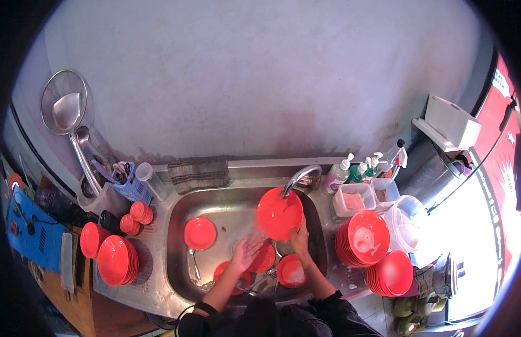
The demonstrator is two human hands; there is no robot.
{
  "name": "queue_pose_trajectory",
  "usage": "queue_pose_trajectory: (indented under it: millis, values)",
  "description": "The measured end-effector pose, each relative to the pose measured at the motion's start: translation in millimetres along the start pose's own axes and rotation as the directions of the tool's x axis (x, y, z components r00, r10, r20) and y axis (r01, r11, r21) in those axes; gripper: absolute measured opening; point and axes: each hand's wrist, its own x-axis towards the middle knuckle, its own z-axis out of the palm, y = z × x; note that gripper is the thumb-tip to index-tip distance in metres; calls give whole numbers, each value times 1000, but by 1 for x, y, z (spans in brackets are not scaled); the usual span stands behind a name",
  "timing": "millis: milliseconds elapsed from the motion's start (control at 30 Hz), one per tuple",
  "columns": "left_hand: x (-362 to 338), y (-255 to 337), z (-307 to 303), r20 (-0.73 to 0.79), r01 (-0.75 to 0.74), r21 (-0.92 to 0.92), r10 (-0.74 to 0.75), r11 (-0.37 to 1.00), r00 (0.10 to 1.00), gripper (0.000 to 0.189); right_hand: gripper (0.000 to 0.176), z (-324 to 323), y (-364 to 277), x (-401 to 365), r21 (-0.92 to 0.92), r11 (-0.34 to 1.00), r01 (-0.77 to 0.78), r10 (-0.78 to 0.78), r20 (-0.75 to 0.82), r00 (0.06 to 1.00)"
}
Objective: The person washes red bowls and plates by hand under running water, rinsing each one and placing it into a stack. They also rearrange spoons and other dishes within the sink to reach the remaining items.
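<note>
My right hand point(299, 240) grips the lower right rim of a red bowl point(277, 216), which is tilted below the curved metal faucet point(298, 178). Water splashes off the bowl's lower left side. Beside it on the left, my left hand point(246, 254) is open, palm up, fingers spread and holding nothing. In the metal sink point(184, 205) lie a small red plate point(200, 233), a spoon point(195, 265) and several other red dishes. One of these dishes point(291, 271), below my right hand, has whitish foam in it. My left forearm partly hides another red dish point(241, 282).
Foamy red bowls point(364, 238) stand stacked right of the sink, by pump bottles point(339, 173) and a clear tub point(353, 199). At left are more stacked red bowls point(115, 261), small red cups point(141, 212), a blue basket point(125, 182) and a wire strainer point(50, 106). A cloth point(198, 175) lies behind the sink.
</note>
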Motion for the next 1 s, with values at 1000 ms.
queue_pose_trajectory:
  millis: [1000]
  values:
    - [-49,-7,-3,-33,-376,729,578,572,815,29,42,-32,-86,-80,-516,800,305,-82,410,908]
